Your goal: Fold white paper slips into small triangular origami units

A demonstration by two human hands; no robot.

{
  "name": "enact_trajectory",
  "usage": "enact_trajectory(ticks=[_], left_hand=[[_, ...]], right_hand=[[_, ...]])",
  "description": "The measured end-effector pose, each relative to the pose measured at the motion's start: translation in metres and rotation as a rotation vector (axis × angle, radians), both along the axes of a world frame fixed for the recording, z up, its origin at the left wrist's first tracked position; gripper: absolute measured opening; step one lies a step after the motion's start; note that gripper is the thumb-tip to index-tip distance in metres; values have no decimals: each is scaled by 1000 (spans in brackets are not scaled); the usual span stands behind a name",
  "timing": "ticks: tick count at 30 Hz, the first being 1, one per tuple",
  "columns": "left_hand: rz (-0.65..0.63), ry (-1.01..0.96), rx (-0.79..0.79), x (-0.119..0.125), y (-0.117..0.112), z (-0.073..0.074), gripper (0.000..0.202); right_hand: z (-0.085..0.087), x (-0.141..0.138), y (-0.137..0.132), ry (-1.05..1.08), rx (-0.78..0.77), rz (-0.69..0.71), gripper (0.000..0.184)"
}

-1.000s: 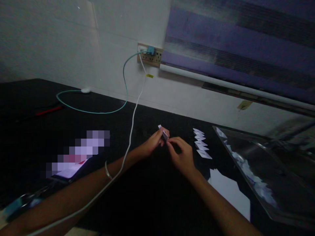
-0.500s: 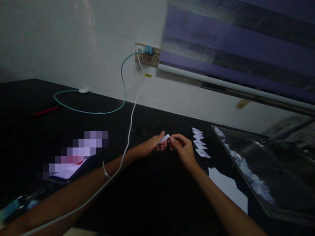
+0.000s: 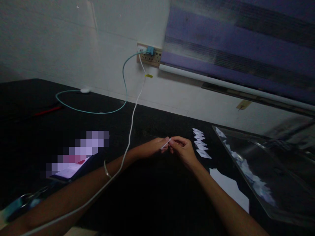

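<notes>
Over a black table [image 3: 152,196], my left hand [image 3: 154,149] and my right hand [image 3: 183,149] meet and pinch a small folded piece of white paper [image 3: 165,144] between their fingertips. The paper looks like a thin strip seen edge-on. Both hands are closed on it. A thin bangle sits on my left wrist. Just right of my right hand, a row of several small folded white papers [image 3: 200,142] lies on the table.
A white sheet [image 3: 230,188] lies at the right. Beside it is a clear plastic bag [image 3: 261,177] with paper scraps. A lit phone [image 3: 71,167] sits at the left. A white cable [image 3: 130,131] and a teal cable [image 3: 98,111] run from the wall socket [image 3: 149,55].
The folded paper went from standing up between my fingers to lying flat as a thin strip. Both hands dropped slightly toward the table and stayed pinched together.
</notes>
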State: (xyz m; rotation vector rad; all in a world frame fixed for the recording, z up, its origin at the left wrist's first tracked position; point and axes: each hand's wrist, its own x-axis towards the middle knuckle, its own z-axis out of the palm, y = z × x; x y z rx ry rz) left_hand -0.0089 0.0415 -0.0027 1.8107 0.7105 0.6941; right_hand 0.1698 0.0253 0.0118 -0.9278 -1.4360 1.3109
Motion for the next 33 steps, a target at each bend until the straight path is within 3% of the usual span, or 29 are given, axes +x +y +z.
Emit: enact_trajectory(ticks=[10,17,20,24,29,33], left_hand=[[40,163,165,1,-9,11,64],[-36,352,662,-3,-14,13,34],[24,554,833,-5,-13,15,27],[94,715,1029,-6,-16,23,32],[129,762,1022,-5,-21,32,40],[83,739,1000,-5,-19,26,40]], right_hand=[[-1,3,3,85,-91,67,19],[7,5,-1,70,-157,147,18],[9,5,-2,48,-182,147,18],[9,6,0,4,-178,114,19],[6,7,2,-49,-188,48,12],[4,5,1,-90,-154,-9,7]])
